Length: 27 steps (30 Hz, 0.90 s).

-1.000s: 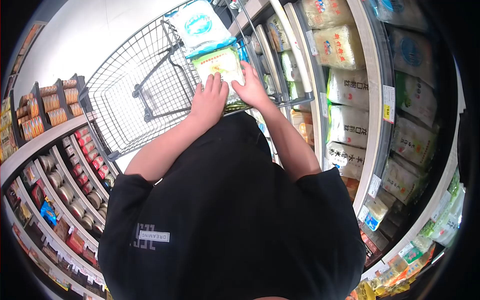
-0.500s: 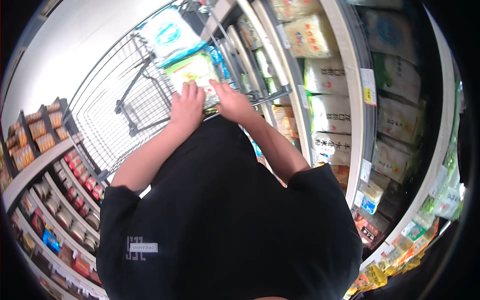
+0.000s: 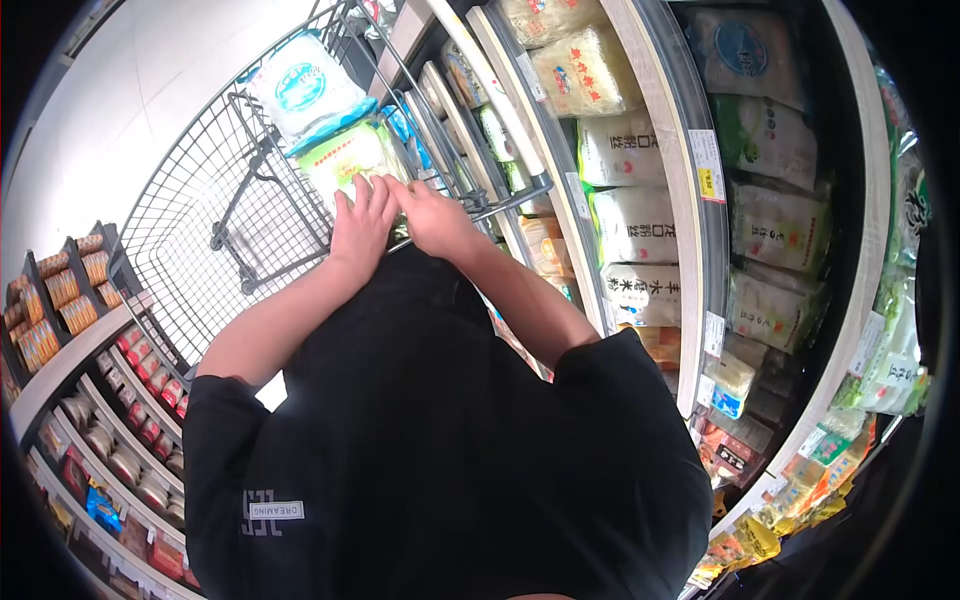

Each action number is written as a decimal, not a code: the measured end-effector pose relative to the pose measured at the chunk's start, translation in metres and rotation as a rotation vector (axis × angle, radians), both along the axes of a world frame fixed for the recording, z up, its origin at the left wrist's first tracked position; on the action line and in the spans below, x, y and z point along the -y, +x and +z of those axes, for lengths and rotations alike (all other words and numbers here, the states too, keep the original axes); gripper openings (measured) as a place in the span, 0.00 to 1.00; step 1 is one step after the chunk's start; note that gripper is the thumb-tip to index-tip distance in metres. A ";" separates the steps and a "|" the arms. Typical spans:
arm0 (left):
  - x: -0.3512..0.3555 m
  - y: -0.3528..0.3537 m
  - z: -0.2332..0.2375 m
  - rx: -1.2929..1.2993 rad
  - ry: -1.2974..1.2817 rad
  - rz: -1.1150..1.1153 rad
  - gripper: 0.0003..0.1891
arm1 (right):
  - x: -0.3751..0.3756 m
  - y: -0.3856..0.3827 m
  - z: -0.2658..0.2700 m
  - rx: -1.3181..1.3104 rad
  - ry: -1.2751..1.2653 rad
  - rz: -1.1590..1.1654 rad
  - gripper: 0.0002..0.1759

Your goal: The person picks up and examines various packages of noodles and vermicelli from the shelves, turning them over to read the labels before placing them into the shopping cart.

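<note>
A green-and-white plastic food bag (image 3: pixel 345 160) lies at the right side of the shopping cart (image 3: pixel 215 215), close to me. My left hand (image 3: pixel 362 218) rests on the near part of this bag, fingers extended over its surface. Beside it, my right hand (image 3: pixel 436 220) has its fingers bent around the bag's near right edge, the fingertips almost meeting those of the left. Just beyond is a white-and-blue bag (image 3: pixel 305 90). The lower side of the green-and-white bag and part of my right fingers are hidden.
Shelves on the right hold bagged noodles (image 3: pixel 585 72) and white packets (image 3: pixel 635 225), with price tags (image 3: pixel 707 165) along the edges. The cart's handle bar (image 3: pixel 490 85) runs close to them. On the left, shelves carry cans (image 3: pixel 125 465) and orange packages (image 3: pixel 62 290).
My hands have come closer together on the green-and-white bag, the right one moving left. The whole view has shifted, so the cart and shelves appear farther left.
</note>
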<state>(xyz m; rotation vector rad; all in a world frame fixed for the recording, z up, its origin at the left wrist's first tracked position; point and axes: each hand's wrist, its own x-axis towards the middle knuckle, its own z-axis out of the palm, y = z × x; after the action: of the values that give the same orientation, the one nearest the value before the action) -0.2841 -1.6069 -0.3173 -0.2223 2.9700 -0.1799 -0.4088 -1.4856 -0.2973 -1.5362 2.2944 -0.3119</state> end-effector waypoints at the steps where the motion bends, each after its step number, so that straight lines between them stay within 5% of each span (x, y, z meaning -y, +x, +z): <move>1: 0.000 0.001 0.002 0.002 0.011 -0.007 0.34 | -0.002 -0.001 0.018 0.043 -0.033 -0.008 0.33; 2: 0.000 0.001 0.001 -0.006 0.008 -0.013 0.34 | -0.004 -0.005 0.033 0.086 -0.066 -0.014 0.31; 5: 0.003 0.001 -0.003 -0.036 0.024 -0.019 0.35 | -0.015 -0.033 0.044 0.332 -0.535 -0.524 0.13; 6: 0.004 0.002 -0.007 -0.045 0.046 -0.014 0.36 | -0.019 -0.048 0.062 0.183 -0.660 -0.647 0.15; 10: 0.010 0.006 -0.006 -0.046 0.102 -0.016 0.40 | -0.049 -0.132 0.076 -0.100 -0.837 -1.016 0.36; 11: 0.011 0.006 -0.007 -0.042 0.089 -0.022 0.40 | -0.056 -0.151 0.072 -0.103 -0.769 -1.074 0.48; 13: 0.010 0.007 -0.009 -0.031 0.059 -0.030 0.42 | -0.059 -0.180 0.075 0.006 -0.836 -0.940 0.60; 16: 0.005 0.007 -0.005 0.030 0.000 -0.043 0.37 | -0.047 -0.195 0.080 -0.190 -0.767 -0.906 0.67; 21: 0.006 0.004 -0.008 -0.018 -0.001 -0.043 0.35 | -0.043 -0.199 0.097 0.374 -0.687 -1.170 0.65; 27: 0.016 -0.010 0.035 0.033 0.314 0.030 0.36 | -0.054 -0.223 0.094 0.448 -0.517 -1.148 0.67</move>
<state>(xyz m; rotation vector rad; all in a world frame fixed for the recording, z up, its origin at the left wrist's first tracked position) -0.2937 -1.6230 -0.2824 -0.2203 2.9061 0.2821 -0.6315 -1.4317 -0.2031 -0.0439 2.5197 -1.4318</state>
